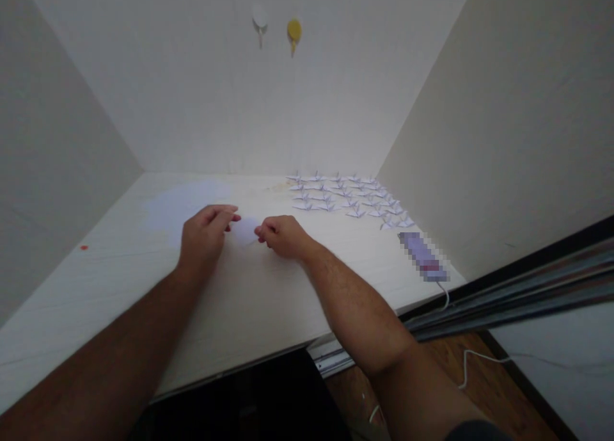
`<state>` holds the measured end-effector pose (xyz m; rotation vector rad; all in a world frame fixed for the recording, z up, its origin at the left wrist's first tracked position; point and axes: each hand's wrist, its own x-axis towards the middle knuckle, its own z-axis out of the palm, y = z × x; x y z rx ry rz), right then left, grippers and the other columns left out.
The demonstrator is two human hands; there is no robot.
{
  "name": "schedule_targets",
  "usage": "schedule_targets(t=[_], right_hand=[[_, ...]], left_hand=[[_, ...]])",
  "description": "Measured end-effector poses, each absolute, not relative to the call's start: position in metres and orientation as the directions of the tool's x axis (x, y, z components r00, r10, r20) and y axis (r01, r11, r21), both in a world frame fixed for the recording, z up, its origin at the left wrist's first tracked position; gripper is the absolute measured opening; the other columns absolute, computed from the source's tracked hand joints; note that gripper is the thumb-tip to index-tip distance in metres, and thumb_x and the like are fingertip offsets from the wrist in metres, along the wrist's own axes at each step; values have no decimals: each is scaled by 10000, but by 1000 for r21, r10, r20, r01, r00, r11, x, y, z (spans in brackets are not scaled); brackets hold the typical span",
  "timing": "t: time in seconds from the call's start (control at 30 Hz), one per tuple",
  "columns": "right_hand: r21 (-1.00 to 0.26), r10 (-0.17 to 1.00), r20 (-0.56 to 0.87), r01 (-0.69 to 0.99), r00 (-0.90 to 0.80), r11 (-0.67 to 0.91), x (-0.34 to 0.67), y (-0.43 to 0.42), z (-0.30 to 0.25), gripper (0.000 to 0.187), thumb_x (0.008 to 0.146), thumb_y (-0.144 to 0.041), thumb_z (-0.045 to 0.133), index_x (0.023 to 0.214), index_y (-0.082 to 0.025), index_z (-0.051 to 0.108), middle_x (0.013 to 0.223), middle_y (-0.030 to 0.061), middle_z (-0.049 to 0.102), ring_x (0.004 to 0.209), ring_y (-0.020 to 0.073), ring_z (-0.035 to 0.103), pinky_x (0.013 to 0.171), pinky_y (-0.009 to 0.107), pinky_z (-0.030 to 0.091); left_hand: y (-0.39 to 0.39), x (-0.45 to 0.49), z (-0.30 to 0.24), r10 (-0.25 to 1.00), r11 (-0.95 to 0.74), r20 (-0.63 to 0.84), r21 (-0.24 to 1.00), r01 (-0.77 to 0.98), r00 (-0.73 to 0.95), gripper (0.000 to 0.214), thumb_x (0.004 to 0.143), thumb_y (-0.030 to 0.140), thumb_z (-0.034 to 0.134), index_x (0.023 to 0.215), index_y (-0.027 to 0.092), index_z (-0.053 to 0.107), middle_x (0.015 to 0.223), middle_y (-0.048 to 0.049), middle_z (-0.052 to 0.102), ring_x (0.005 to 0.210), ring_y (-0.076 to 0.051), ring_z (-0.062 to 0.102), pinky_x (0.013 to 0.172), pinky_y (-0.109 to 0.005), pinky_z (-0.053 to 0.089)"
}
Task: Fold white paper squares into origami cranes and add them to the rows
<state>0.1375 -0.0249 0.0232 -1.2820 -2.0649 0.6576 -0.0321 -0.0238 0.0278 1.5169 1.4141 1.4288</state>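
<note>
A small piece of white paper (245, 231) spans the gap between my two hands, just above the white tabletop. My left hand (204, 235) pinches its left side, thumb and fingers closed together. On the opposite side, my right hand (286, 237) has its fingers curled in and grips the paper's right edge. The paper looks pale and a little blurred, so its folds cannot be made out. Behind my left hand lies a spread of white paper sheets (180, 201), partly covered by that hand.
Several folded white paper cranes (343, 188) stand in rows at the back right. A blurred-out phone-like device (422, 255) with a white cable (447, 297) lies near the right edge. An orange speck (84, 248) is at left. White and yellow hooks (294, 30) hang on the back wall.
</note>
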Motion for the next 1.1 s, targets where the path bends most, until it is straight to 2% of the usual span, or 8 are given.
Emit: schedule_targets(t=[0.07,0.2,0.4,0.6,0.7,0.87,0.97,1.1], right_hand=[[-694,893,243,575,-380,433,138,-25,22,305,888,-338,512,670,-170,644,592,-18,593,589,97,506,588,215,322],[-706,888,217,563,-406,430,137,-26,19,296,856,-350,519,655,-164,631,586,-26,560,592,89,475,580,207,305],[-695,868,221,554,-444,459,138,-27,20,399,858,-442,459,596,-150,531,559,-43,429,568,76,374,557,216,250],[-634,860,193,608,-473,477,139,-28,25,349,875,-388,478,642,-147,574,585,-35,470,578,81,380,570,229,249],[-625,856,204,610,-475,487,139,-27,27,364,898,-384,463,667,-144,610,600,-23,523,580,85,414,585,228,273],[-632,878,166,635,-450,445,137,-26,24,450,926,-413,430,611,-148,612,568,-8,543,565,90,443,597,234,295],[-658,884,177,616,-432,433,140,-24,20,431,912,-405,448,600,-148,597,547,-16,522,547,86,431,577,233,286],[-759,887,136,528,-442,380,146,-22,18,423,884,-438,456,611,-143,588,536,-30,491,512,77,393,538,227,276]], left_hand=[[-25,-33,30,965,-215,253,918,334,-73,249,695,382,648,837,189,717,768,-28,692,676,-156,573,574,-245,428],[-26,-33,31,983,-176,182,902,393,22,168,639,356,682,675,192,690,619,-3,649,582,-140,545,564,-247,414],[-32,-30,37,989,-146,125,892,427,79,184,671,351,657,723,175,680,672,6,656,613,-133,546,608,-250,413],[-32,-28,35,986,-166,160,893,418,50,160,676,328,661,688,169,677,619,7,633,576,-132,530,565,-249,399],[-30,-26,29,979,-183,204,915,361,-22,129,655,305,675,671,177,678,623,2,640,586,-136,540,567,-248,407],[-25,-28,23,985,-118,141,970,215,-96,133,607,297,709,645,174,675,585,7,611,551,-126,512,533,-244,387],[-22,-31,22,999,-28,28,1000,-4,14,130,574,268,714,613,156,662,598,-17,620,557,-132,533,535,-249,411],[-20,-37,24,977,92,-48,974,-205,210,141,623,266,682,640,127,664,581,-33,588,504,-128,513,442,-236,375]])
